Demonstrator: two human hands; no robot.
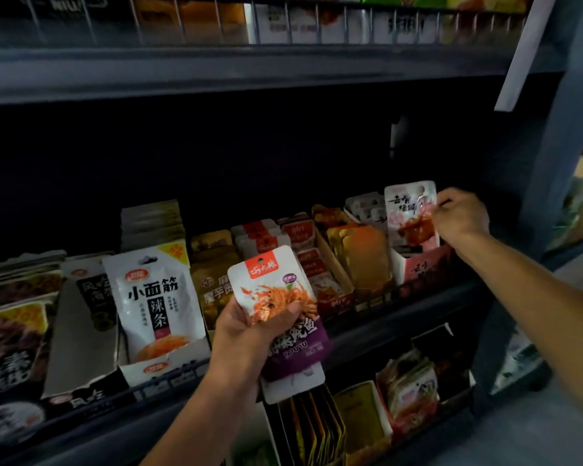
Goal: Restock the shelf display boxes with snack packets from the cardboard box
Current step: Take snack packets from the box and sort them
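This is a shop, seen at a snack aisle in dim light. Dark grey metal shelves run in tiers, each tilted toward the shopper and edged with a low wire rail. On them stand open-fronted cardboard display boxes, among them a pink-and-white one at the right, packed upright with rows of the same sealed foil packets. A white pouch with bold black characters faces outward at the front of its row (its top has a punched hang hole), and the packets behind it repeat the print. The tier above carries boxed goods behind another wire rail.
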